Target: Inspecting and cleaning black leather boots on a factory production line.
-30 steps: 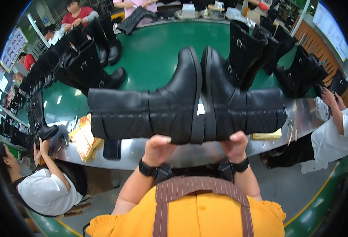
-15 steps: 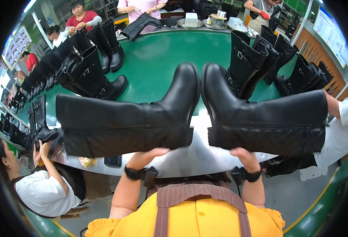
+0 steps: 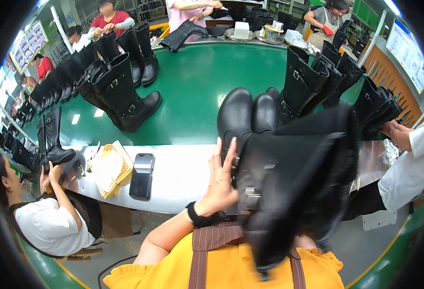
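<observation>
A pair of tall black leather boots [image 3: 289, 178] is side by side in front of my chest, toes pointing away and shafts toward me, blurred by motion. Metal buckles [image 3: 250, 200] show on the left side of the nearer boot. My left hand [image 3: 218, 180] lies against that side near the ankle, its fingers straight and spread apart. The boots cover my right hand; only a bit of my right forearm [image 3: 306, 242] shows below them, so its grip is hidden.
A black phone [image 3: 142, 176] and a patterned yellow packet [image 3: 110, 166] lie on the metal edge [image 3: 173, 178]. More boots stand left [image 3: 118, 94] and right [image 3: 301, 82] on the green table [image 3: 197, 91]. Co-workers sit close at left [image 3: 53, 207] and right [image 3: 407, 168].
The two boots, earlier apart sideways with soles facing each other, are now together with toes pointing away, shifted right. My left hand has moved onto their side; my right hand has become hidden.
</observation>
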A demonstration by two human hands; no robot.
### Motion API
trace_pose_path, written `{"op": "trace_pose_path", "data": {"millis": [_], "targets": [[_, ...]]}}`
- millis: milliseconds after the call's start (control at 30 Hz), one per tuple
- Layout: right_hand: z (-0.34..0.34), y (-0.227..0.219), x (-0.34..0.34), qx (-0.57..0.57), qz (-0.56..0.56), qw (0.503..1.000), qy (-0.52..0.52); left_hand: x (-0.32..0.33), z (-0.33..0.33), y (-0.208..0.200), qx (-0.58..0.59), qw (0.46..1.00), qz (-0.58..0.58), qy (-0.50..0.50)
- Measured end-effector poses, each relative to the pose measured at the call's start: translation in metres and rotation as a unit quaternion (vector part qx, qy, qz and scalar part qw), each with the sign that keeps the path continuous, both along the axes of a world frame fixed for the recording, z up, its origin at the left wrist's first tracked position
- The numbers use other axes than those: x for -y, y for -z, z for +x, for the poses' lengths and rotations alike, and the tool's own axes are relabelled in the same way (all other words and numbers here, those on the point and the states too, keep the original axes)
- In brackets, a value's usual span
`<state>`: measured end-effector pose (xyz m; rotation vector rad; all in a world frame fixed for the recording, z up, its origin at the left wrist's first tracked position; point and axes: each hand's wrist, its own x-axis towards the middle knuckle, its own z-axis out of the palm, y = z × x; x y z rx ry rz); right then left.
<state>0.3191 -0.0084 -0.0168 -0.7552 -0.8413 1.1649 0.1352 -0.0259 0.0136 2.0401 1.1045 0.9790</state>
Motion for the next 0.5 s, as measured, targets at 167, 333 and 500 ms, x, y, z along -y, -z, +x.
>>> {"op": "trace_pose_path", "data": {"millis": [167, 333, 500], "targets": [[0.005, 0.018, 0.027, 0.014, -0.024, 1.0, -0.006, -0.025, -0.028, -0.014, 0.226, 0.952, -0.141, 0.147], [0.022, 0.028, 0.038, -0.099, -0.04, 0.992, -0.061, -0.028, 0.0, 0.031, 0.39, 0.823, -0.396, 0.114], [0.035, 0.029, 0.039, -0.391, -0.05, 0.894, -0.215, -0.038, -0.019, 0.043, 0.514, 0.671, -0.493, 0.207]]}}
